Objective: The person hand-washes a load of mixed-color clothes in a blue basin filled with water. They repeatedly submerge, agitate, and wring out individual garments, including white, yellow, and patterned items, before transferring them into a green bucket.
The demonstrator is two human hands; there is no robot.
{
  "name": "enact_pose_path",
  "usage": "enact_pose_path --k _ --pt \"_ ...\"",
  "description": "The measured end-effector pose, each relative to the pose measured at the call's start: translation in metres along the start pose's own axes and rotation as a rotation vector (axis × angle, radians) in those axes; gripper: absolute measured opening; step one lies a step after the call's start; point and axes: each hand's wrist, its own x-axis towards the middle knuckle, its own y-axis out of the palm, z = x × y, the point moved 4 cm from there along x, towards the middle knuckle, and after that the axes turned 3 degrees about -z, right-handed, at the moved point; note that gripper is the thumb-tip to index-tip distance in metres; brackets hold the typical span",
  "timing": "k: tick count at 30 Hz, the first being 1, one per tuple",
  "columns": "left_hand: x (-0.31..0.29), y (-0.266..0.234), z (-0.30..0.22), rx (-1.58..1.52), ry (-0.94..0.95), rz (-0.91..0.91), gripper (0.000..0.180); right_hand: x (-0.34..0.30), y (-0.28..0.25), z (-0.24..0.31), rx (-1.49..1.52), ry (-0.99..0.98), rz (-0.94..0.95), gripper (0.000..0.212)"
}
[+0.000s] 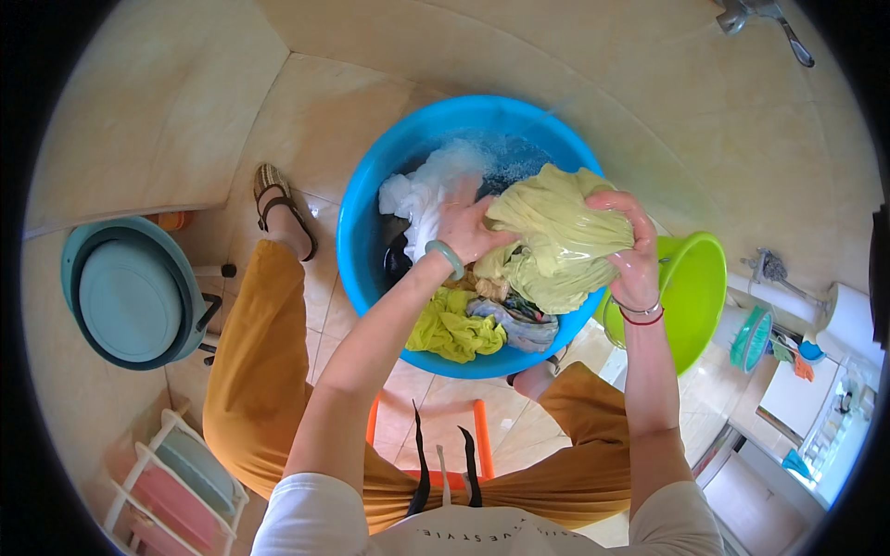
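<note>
A wet pale yellow-green garment (561, 232), bunched up, is held between my two hands over a big blue basin (357, 181). My right hand (632, 243) is closed around its right side, fingers over the top. My left hand (468, 222) grips the left edge, some fingertips hidden by cloth. Beside that hand, a soaked white cloth (422, 196) lies in foamy water (512, 157). Nearer to me in the basin are a bright lime garment (454, 326), a grey-blue patterned cloth (519, 326) and a beige piece (489, 283). Dark fabric (397, 259) shows at the left.
A lime-green bucket (700, 301) stands right of the basin. Folded grey-blue basins (130, 301) are at the left wall, above a white rack (153, 454). An orange stool frame (482, 435) shows between my knees. A metal tap (765, 18) juts from the far right wall.
</note>
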Motion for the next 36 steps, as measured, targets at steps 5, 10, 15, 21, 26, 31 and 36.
enact_pose_path --k 5,10,15,21,26,31,36 --pt "0.027 0.022 0.021 -1.241 -0.561 -0.145 0.052 0.029 -0.041 -0.02 -0.247 -0.048 -0.097 0.044" --pt "0.045 0.017 0.049 -0.939 -0.458 -0.346 0.085 0.053 -0.053 -0.126 -1.021 -0.126 0.071 0.05" --pt "0.045 0.031 0.055 -0.145 -0.33 -0.126 0.075 0.065 -0.004 -0.183 -1.332 0.285 0.031 0.071" --pt "0.063 0.067 0.094 -0.256 -0.625 0.176 0.057 0.09 -0.004 -0.252 -1.516 0.415 0.141 0.055" --pt "0.058 0.106 0.111 0.171 -0.322 0.302 0.058 0.106 -0.005 -0.288 -1.543 0.325 0.186 0.038" --pt "0.063 0.104 0.105 -0.245 -0.629 0.096 0.068 0.111 -0.028 -0.297 -1.557 0.444 0.183 0.037" --pt "0.05 0.069 0.061 -1.263 -0.759 -0.172 0.086 0.081 -0.005 -0.18 -0.979 -0.059 -0.086 0.049"
